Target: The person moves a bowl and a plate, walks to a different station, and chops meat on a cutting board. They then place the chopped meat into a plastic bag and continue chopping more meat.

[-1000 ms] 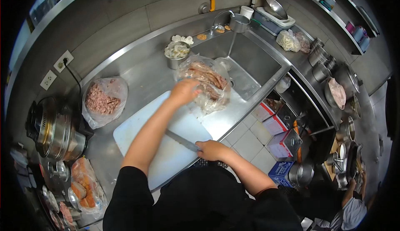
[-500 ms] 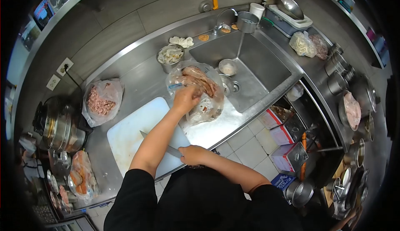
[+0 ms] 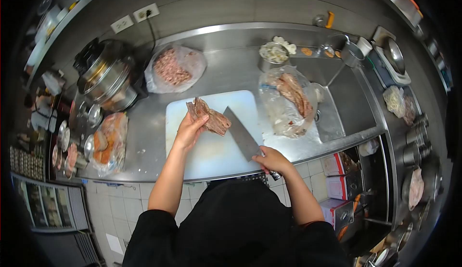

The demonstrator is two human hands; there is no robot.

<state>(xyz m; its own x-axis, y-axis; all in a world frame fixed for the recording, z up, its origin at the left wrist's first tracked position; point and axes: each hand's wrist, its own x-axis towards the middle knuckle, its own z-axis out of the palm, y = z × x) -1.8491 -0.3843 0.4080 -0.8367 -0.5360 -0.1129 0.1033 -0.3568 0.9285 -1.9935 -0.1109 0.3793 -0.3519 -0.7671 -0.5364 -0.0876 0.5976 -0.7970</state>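
Note:
A brown slab of meat (image 3: 214,119) is in my left hand (image 3: 188,131), thumb on top, held over the white cutting board (image 3: 211,158). My right hand (image 3: 273,161) is wrapped round the handle of a cleaver (image 3: 244,139). Its broad blade points away from me over the board's right part, its tip close to the meat's right end. To the right of the board, a clear plastic bag (image 3: 284,125) lies spread on the steel counter with more brown meat (image 3: 294,93) on it.
Behind the board sits a bag of ground meat (image 3: 169,69), with a large steel pot (image 3: 113,84) to its left. A bowl of pale food (image 3: 274,54) stands at the back, left of the sink (image 3: 353,103). Another bag holding orange-brown food (image 3: 109,144) lies at far left.
My left hand has come away from the bag on the right, bringing a piece of meat over the board. The cleaver has moved out from under my left arm. The view has turned left.

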